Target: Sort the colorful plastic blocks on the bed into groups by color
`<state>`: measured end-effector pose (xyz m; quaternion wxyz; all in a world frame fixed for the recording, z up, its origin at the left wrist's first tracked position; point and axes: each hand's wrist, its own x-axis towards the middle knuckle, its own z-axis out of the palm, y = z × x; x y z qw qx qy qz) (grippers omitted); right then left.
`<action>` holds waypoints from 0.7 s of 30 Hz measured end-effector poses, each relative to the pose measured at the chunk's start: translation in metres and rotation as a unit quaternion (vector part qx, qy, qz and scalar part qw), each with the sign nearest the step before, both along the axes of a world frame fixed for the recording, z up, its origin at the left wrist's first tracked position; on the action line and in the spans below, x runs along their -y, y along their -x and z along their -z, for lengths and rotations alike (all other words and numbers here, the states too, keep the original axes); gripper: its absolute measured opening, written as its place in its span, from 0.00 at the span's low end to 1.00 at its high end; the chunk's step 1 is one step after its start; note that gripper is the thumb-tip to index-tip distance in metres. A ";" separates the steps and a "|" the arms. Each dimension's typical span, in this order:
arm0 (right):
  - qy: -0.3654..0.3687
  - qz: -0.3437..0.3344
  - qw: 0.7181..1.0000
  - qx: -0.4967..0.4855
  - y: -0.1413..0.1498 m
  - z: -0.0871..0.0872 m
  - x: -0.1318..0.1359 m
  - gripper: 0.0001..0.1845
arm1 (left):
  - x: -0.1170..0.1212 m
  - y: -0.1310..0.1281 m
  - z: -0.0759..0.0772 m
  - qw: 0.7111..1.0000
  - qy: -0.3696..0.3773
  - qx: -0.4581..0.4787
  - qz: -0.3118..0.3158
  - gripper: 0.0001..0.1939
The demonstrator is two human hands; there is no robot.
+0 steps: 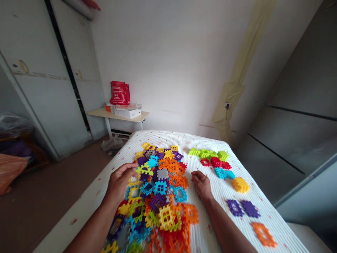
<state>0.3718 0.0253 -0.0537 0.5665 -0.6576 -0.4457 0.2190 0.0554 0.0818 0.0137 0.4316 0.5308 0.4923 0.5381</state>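
Note:
My left hand point(121, 180) is over the left side of a heap of plastic interlocking building tiles point(160, 187). Its thumb and fingers pinch the edge of a lime green tile point(145, 169) that has openings in it. Loosely curled, my right hand point(202, 183) rests on the white cover just right of the heap, with no tile showing in its fingers. The heap mixes orange, blue, purple, yellow, red, grey and green tiles. To the right lie groups sorted by colour: lime green tiles point(208, 154), red tiles point(217, 162), blue tiles point(224, 173) and a yellow stack point(240, 185).
Two purple tiles point(250, 208) and an orange tile point(263, 234) lie nearer on the right. The tiles are on a bed-like surface with a ribbed white cover point(181, 137). Behind stands a small table point(100, 112) with a red bag point(119, 92) and boxes.

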 end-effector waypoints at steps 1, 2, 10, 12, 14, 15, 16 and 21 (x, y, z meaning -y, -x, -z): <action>-0.002 0.000 1.000 -0.003 0.000 0.001 0.000 0.13 | -0.003 -0.001 0.000 1.000 -0.002 0.004 0.004 0.18; -0.004 -0.001 1.000 -0.005 0.000 0.001 0.000 0.13 | -0.005 -0.003 0.000 1.000 -0.002 0.008 0.010 0.19; 0.001 -0.018 0.998 0.059 -0.003 0.005 0.000 0.14 | -0.005 -0.013 0.018 0.999 0.014 0.008 0.047 0.23; 0.004 -0.021 0.995 0.096 -0.001 0.003 0.001 0.13 | -0.004 -0.013 0.022 0.998 0.017 0.006 0.053 0.23; -0.001 -0.029 0.992 0.124 0.003 -0.001 0.000 0.13 | -0.004 -0.013 0.025 0.998 0.018 0.003 0.058 0.24; -0.006 -0.037 0.990 0.134 0.007 -0.004 0.000 0.12 | -0.004 -0.013 0.026 0.998 0.018 0.001 0.060 0.24; -0.013 -0.047 0.988 0.143 0.012 -0.007 -0.001 0.12 | -0.003 -0.013 0.026 0.998 0.018 0.000 0.063 0.24; -0.066 -0.124 0.969 0.203 0.053 -0.028 -0.003 0.12 | 0.000 -0.017 0.026 0.996 0.020 -0.013 0.081 0.21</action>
